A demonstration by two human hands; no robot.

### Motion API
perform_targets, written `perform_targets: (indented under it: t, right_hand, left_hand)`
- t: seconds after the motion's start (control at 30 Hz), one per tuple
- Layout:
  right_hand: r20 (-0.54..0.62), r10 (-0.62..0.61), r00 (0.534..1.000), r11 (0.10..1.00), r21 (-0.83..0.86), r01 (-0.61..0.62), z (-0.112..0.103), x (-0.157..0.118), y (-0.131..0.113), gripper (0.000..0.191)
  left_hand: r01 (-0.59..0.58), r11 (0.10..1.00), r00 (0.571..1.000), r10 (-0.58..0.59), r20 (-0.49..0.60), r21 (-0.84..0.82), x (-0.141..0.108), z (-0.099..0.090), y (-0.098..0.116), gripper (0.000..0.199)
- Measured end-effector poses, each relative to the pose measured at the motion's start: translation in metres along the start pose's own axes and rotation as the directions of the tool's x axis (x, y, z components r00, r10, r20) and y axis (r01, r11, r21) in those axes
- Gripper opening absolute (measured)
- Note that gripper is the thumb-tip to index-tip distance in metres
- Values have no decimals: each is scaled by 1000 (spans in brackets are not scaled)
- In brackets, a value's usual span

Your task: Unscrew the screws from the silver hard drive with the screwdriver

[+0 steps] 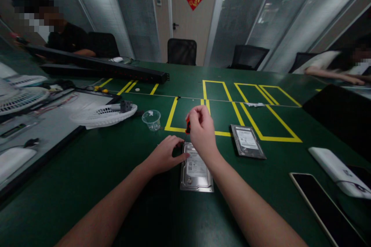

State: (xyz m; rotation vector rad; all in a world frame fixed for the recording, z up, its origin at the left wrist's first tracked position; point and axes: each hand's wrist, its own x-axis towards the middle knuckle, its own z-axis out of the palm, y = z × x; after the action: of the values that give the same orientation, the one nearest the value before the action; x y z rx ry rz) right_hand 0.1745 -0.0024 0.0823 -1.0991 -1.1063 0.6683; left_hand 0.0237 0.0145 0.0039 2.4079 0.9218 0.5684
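Observation:
A silver hard drive (197, 177) with a white label lies flat on the table in front of me. My right hand (201, 125) is closed around the red and black handle of a screwdriver (188, 126), held upright over the drive's far left corner. My left hand (166, 154) rests at the drive's left edge. Its thumb touches the label and its index finger reaches the corner by the screwdriver's shaft, so thumb and finger stand apart. The screwdriver's tip is too small to make out. A second hard drive (247, 141) lies to the right.
A clear plastic cup (152, 119) stands left of my hands, beside a white fan grille (107, 115). Yellow tape (278, 139) marks rectangles on the green table. At right lie a phone (321, 208) and a white device (337, 170). People sit at far left and right.

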Motion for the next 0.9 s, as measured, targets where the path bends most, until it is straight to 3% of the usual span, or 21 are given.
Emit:
perform_targets:
  t: [0.23,0.57,0.9]
  right_hand:
    - [40,18,999,1000,24,-19,1,0,1,18]
    - [-28,-10,1000,1000,-14,9,2,2,2,19]
    - [32,16,999,1000,11,-17,1,-1,1,17]
  left_hand:
    - [0,1000,1000,0,-7,8,0,0,1,26]
    - [0,1000,1000,0,4,-6,0,-1,0,27]
    - [7,1000,1000,-7,-11,0,-1,1,-1,27]
